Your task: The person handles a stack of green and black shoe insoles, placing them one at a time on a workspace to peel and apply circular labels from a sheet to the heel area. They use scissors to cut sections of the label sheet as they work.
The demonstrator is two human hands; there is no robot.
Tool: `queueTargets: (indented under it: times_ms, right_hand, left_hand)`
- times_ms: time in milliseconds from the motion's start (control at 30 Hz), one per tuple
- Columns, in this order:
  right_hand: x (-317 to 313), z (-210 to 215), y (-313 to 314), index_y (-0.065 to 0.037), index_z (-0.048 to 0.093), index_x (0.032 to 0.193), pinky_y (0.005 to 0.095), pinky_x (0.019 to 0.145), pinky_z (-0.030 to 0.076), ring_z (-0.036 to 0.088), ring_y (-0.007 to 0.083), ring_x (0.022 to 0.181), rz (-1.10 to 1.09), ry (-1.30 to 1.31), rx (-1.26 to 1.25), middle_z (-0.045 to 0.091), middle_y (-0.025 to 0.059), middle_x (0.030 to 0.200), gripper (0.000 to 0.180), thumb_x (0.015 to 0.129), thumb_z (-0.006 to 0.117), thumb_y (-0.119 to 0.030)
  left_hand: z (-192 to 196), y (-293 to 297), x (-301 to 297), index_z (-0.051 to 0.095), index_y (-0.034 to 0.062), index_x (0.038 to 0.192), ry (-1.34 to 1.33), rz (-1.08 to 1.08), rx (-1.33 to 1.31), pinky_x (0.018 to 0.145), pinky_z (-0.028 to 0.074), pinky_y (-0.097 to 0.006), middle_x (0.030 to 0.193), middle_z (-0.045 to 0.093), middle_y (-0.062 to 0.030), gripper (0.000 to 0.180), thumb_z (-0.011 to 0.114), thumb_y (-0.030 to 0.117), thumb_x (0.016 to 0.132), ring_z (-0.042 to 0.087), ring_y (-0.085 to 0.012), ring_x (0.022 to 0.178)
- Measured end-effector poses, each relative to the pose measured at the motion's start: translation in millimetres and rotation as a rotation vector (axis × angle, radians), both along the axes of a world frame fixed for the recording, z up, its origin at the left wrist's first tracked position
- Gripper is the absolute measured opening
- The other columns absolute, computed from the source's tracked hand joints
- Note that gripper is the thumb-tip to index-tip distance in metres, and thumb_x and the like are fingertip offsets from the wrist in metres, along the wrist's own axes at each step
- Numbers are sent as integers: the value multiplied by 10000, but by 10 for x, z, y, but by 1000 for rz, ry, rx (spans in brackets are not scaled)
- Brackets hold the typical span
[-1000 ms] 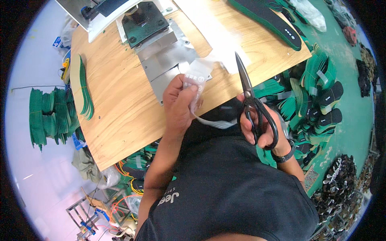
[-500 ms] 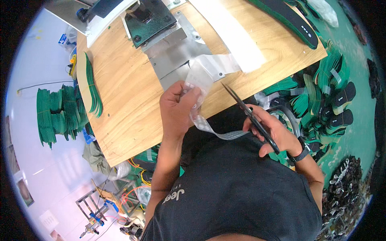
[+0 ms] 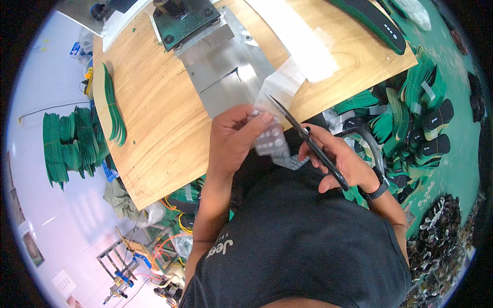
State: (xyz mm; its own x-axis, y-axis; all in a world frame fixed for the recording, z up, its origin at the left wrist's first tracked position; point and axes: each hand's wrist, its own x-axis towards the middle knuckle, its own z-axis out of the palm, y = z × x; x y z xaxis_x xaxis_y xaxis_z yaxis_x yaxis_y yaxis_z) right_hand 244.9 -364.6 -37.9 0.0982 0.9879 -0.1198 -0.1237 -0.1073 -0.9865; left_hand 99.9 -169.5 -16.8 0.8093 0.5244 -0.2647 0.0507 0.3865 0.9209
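My left hand (image 3: 236,136), at the table's near edge, pinches a translucent strip (image 3: 290,79) between thumb and fingers. Below the thumb the strip carries rows of pale round marks and hangs in a curl toward my right hand. My right hand (image 3: 341,156) is closed round a pair of black scissors (image 3: 292,123), with a finger and thumb at the handles. The blades look nearly together and point up and left, their tips beside or over the strip just above my left thumb. Whether they touch it I cannot tell.
A metal plate (image 3: 231,72) and a dark machine base (image 3: 185,23) sit on the wooden table (image 3: 159,149). White sheet material (image 3: 292,31) runs along it. Green insoles lie at its left (image 3: 115,113) and far right (image 3: 370,23); more insole bundles (image 3: 421,113) fill the floor at right.
The scissors have moved left, bringing their tips to the strip above my left hand. The strip's marked part has turned more into view and its hanging tail has bunched up.
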Motion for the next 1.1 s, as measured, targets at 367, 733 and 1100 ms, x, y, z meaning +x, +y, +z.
queueTargets:
  times_ms: [367, 733, 1100]
  right_hand:
    - [-33, -45, -18, -22, 248, 1443, 239, 595, 429, 478, 112, 654, 0, 117, -1, 608, 91, 957, 1117, 609, 854, -452]
    - [77, 67, -98, -65, 291, 1442, 232, 610, 398, 458, 106, 679, 61, 54, -53, 588, 51, 935, 1119, 570, 870, -459]
    - [119, 51, -95, -62, 305, 1439, 241, 610, 397, 477, 105, 697, 82, 18, -6, 581, 38, 907, 1131, 554, 869, -483]
  left_hand:
    - [59, 5, -36, 629, -36, 1006, -7, -165, -9, 609, 542, -259, 814, 674, -120, 226, 560, 164, 925, 652, -147, 689]
    - [30, -94, -16, 653, -27, 932, -27, -120, 83, 505, 484, -200, 744, 661, -76, 210, 571, 167, 930, 620, -104, 597]
    - [65, -128, 38, 648, -18, 858, 25, -79, 48, 405, 373, -206, 597, 586, -41, 157, 592, 124, 893, 511, -79, 458]
